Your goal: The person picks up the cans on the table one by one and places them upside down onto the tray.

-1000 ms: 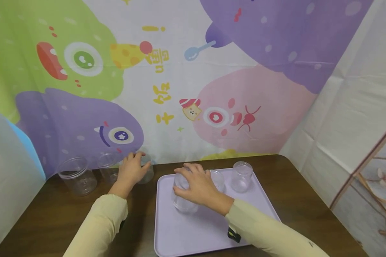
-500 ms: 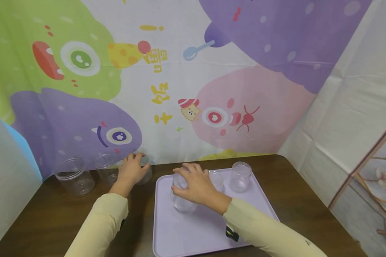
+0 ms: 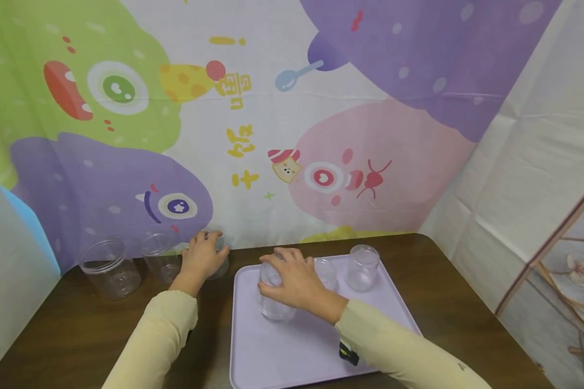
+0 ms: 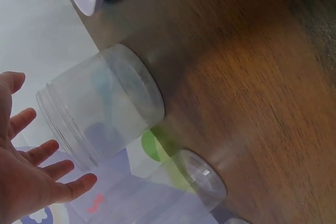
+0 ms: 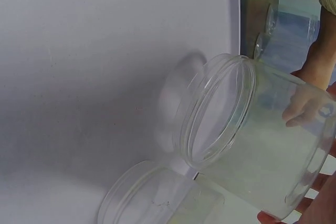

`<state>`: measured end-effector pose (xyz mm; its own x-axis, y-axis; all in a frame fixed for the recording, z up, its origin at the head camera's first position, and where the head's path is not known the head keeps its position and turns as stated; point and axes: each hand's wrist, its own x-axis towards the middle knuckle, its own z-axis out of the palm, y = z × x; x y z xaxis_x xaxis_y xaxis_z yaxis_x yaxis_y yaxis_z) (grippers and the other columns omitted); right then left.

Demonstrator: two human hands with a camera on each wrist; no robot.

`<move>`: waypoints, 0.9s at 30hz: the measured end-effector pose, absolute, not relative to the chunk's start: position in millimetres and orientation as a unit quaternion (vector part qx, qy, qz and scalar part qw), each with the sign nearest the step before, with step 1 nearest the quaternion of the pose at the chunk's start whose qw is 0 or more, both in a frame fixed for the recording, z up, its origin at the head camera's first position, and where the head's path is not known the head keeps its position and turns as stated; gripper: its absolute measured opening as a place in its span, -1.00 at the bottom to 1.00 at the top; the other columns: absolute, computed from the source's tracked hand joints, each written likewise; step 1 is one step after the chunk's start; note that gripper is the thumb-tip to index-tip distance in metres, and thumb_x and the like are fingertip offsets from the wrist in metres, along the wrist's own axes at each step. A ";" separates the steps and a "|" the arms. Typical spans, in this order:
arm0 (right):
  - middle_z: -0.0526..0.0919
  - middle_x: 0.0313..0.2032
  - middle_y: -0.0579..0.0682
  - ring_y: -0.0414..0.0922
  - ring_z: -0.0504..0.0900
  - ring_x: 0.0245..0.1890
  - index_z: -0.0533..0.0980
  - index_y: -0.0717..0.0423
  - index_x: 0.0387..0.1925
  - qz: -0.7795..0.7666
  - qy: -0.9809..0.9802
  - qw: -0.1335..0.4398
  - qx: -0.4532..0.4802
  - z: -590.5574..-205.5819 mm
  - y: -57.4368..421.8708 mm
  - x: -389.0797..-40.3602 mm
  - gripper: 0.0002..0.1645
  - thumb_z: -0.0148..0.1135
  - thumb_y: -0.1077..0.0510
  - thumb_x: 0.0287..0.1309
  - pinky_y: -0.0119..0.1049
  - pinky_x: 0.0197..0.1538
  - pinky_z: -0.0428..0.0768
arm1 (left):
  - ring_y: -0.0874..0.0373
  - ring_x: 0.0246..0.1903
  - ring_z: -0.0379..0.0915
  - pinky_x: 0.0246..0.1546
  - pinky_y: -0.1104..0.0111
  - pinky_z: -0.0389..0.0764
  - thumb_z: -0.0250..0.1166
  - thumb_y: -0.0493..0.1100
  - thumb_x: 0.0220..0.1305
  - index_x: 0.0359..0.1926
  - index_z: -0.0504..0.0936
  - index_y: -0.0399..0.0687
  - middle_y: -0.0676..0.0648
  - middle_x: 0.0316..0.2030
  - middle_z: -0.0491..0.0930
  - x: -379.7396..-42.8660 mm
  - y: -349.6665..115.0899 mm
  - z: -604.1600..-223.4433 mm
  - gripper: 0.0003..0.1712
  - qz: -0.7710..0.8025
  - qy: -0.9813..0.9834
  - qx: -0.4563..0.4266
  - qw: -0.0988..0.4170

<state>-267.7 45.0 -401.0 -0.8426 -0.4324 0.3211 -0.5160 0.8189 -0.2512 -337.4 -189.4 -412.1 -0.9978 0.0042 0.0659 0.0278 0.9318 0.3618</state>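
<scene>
My left hand (image 3: 201, 259) hovers over a clear plastic jar (image 4: 107, 106) at the table's back edge. Its fingers are spread near the threaded mouth, and in the left wrist view a gap shows between most of them and the jar. Over the lilac tray (image 3: 282, 362), my right hand (image 3: 294, 281) grips another clear jar (image 5: 273, 140) from above, fingers round its base. That jar is upside down, mouth towards the tray; whether its rim touches the tray I cannot tell. A second jar (image 5: 163, 200) stands mouth down close beside it.
Two more clear jars stand left of my left hand, a wide jar (image 3: 114, 278) and a narrower jar (image 3: 160, 265). A small jar (image 3: 363, 273) is at the tray's back right. Behind the brown table (image 3: 68, 329) hangs a printed cloth (image 3: 253, 216).
Both hands stay almost where they were, the right one still gripping its jar. The head view has shifted slightly, so the scene drifts a little to the left.
</scene>
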 end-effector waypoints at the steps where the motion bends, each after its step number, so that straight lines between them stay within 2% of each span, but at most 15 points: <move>1: 0.43 0.20 -0.05 -0.01 0.35 0.20 0.45 -0.28 0.12 0.167 -0.945 0.125 0.251 -401.4 44.9 -267.9 -0.40 0.13 -0.29 0.01 -0.05 -0.10 0.36 | -0.35 0.29 0.01 0.10 -0.28 0.20 0.00 0.14 0.34 0.32 0.23 -0.03 -0.37 0.30 0.12 -337.6 -189.1 -412.0 -0.38 -0.184 -0.982 -0.009 0.030; 27: 0.43 0.19 -0.06 -0.03 0.35 0.20 0.45 -0.28 0.12 0.152 -0.948 0.127 0.250 -403.1 43.5 -271.1 -0.41 0.12 -0.29 0.01 -0.08 -0.13 0.35 | -0.38 0.30 -0.06 0.11 -0.33 0.14 -0.04 0.09 0.36 0.34 0.20 -0.05 -0.40 0.31 0.05 -341.8 -188.1 -412.9 -0.39 -0.172 -0.985 0.001 0.017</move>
